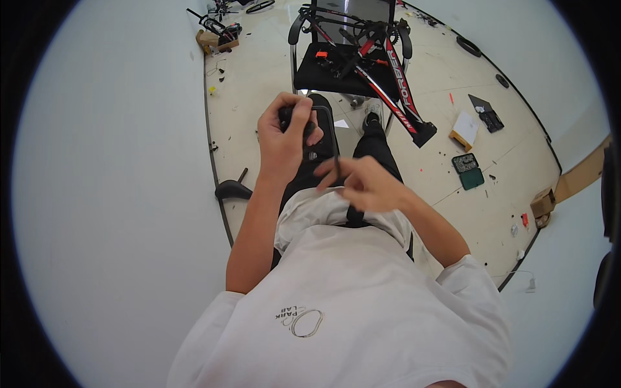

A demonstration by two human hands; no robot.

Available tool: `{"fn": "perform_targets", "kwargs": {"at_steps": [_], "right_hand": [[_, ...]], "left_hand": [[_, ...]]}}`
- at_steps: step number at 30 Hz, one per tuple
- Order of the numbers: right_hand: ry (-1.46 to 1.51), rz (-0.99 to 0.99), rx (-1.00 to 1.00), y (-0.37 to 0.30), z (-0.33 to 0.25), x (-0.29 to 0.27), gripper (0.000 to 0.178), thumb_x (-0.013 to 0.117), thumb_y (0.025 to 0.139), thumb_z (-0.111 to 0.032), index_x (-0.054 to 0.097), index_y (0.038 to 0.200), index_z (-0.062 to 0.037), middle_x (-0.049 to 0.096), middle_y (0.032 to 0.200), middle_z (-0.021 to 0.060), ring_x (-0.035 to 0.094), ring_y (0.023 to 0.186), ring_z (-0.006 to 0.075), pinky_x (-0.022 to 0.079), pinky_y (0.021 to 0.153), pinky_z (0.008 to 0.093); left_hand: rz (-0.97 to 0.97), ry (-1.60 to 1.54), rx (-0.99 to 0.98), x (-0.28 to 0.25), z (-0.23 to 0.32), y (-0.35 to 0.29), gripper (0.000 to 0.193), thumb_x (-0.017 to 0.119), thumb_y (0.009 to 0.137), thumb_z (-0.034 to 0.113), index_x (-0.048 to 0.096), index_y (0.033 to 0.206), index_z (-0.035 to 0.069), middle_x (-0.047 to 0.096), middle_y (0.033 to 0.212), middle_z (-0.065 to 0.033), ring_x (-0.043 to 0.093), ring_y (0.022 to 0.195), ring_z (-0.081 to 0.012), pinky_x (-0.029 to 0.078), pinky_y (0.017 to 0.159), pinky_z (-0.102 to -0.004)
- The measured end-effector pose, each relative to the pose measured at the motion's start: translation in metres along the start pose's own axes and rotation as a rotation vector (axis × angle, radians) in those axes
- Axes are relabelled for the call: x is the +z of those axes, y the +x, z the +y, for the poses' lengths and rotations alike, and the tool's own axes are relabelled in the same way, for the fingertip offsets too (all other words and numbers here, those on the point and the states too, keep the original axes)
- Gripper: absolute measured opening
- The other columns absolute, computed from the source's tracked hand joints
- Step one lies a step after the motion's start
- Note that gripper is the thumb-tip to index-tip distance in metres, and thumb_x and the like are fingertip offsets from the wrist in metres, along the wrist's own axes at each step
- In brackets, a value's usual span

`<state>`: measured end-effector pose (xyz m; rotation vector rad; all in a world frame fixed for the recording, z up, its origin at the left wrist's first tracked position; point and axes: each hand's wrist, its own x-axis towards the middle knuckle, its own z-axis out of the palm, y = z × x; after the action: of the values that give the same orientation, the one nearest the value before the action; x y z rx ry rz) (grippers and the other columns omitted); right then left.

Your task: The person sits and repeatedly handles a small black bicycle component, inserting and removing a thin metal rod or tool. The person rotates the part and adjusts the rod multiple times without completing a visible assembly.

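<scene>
My left hand (284, 126) is raised above my lap, its fingers closed around a small black part (285, 116) that they mostly hide. A dark L-shaped hex key (334, 132) has its short end at that part, while its long arm runs down toward my right hand (369, 184). Motion smears the right fingers around the lower end of the key, so their grip on it cannot be made out. Below the left hand lies a black item (314, 155) over my leg, partly covered.
Ahead, a black chair (310, 74) bears a red, black and white bicycle frame (381, 90). A bicycle saddle (233, 190) is at the left wall. Rightward on the floor are a green case (472, 179), a white-and-brown box (464, 131), a black tool case (491, 119) and scattered small parts.
</scene>
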<state>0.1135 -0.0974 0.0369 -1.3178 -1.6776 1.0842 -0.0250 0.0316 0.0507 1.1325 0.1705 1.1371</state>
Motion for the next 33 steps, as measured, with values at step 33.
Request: {"fn": "perform_targets", "kwargs": {"at_steps": [33], "right_hand": [[-0.230, -0.424, -0.308, -0.013, -0.050, -0.014, 0.030, 0.052, 0.083, -0.009, 0.063, 0.108, 0.0042, 0.072, 0.103, 0.0130, 0.056, 0.049, 0.0115, 0.045, 0.049, 0.0236]], "left_hand": [[-0.163, 0.365, -0.104, 0.004, -0.018, -0.010, 0.018, 0.059, 0.097, 0.014, 0.054, 0.085, 0.003, 0.053, 0.064, -0.0013, 0.044, 0.051, -0.0057, 0.035, 0.047, -0.0224]]}}
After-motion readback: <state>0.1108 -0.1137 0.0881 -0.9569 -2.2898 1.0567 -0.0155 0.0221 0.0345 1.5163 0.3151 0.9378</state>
